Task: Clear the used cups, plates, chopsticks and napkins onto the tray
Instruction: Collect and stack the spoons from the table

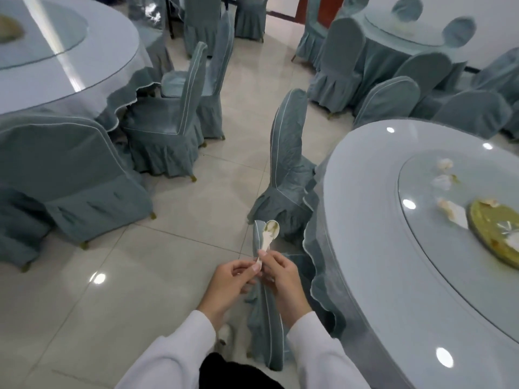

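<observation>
White ceramic soup spoon (269, 236), bowl smeared greenish, held upright in both hands beside a round glass-topped dining table (365, 220).

Left hand (233, 279): fingers curled, pinching the spoon's handle end; white sleeve. Right hand (280, 276): fingers curled, thumb and forefinger gripping the handle just above the left hand's grip; white sleeve. Spoon position: left of the table's edge, over a grey-green covered chair (266, 318) tucked against the table. On the table's glass turntable (449, 220): a yellow-green round plate (494, 228) with scraps, and crumpled white napkins (443, 181) just left of it. Second covered chair (286, 164) left of the table, farther from the hands. Beige glossy tiled floor (112, 276) to the table's left.
</observation>
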A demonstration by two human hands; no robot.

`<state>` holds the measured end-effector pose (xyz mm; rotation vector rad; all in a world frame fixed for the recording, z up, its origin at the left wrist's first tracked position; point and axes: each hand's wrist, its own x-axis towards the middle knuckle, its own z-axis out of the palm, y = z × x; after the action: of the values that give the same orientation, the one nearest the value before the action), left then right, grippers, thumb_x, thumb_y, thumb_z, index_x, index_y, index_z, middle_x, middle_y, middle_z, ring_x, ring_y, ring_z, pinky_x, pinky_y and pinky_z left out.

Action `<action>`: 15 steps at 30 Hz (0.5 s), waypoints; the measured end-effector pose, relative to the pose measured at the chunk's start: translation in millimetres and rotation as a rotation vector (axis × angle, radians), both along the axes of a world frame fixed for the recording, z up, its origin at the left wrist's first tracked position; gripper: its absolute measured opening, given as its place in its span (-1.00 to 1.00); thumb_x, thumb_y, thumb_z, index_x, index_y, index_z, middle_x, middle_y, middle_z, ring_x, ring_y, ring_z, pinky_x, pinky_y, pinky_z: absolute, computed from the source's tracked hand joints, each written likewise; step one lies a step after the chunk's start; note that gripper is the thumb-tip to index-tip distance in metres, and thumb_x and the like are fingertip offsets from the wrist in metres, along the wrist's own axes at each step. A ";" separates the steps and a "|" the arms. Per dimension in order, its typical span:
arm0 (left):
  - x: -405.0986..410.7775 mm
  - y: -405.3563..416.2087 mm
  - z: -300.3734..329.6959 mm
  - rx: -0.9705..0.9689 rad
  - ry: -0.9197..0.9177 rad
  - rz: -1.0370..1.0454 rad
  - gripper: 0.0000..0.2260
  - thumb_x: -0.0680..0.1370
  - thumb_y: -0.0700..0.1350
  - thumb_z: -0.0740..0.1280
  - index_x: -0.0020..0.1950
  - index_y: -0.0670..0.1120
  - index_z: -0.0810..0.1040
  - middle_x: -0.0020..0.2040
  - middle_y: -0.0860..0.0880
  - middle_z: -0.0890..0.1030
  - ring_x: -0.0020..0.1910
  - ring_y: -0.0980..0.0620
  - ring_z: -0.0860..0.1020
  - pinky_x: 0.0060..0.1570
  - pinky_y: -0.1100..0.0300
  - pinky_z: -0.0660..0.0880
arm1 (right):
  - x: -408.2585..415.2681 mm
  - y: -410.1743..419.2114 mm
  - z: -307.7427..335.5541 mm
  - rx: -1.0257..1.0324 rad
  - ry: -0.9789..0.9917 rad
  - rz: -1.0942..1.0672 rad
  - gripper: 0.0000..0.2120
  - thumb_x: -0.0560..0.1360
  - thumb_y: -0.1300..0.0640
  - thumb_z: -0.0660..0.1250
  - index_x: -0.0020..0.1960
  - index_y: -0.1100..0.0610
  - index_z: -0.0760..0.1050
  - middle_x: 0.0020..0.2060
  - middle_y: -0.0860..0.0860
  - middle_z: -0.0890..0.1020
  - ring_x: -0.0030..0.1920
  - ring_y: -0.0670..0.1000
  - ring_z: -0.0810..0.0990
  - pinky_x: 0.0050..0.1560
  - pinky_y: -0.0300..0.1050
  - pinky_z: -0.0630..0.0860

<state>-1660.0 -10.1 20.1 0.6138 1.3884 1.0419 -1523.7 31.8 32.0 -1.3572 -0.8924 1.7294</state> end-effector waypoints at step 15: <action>23.1 149.2 -2.3 -0.137 -0.035 -0.336 -0.67 0.53 0.00 0.54 0.10 -0.20 0.57 0.01 -0.19 0.74 -0.22 -0.03 0.64 -0.27 0.14 0.56 | 32.7 79.3 -7.3 -0.028 -0.067 -0.441 -0.76 0.57 0.04 0.50 0.11 0.20 0.71 0.01 0.23 0.74 0.02 0.18 0.72 0.17 0.11 0.62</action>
<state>-1637.0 139.0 17.7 0.6953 1.2610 0.6813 -1491.0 111.1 24.7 -1.5054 -0.5505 1.3680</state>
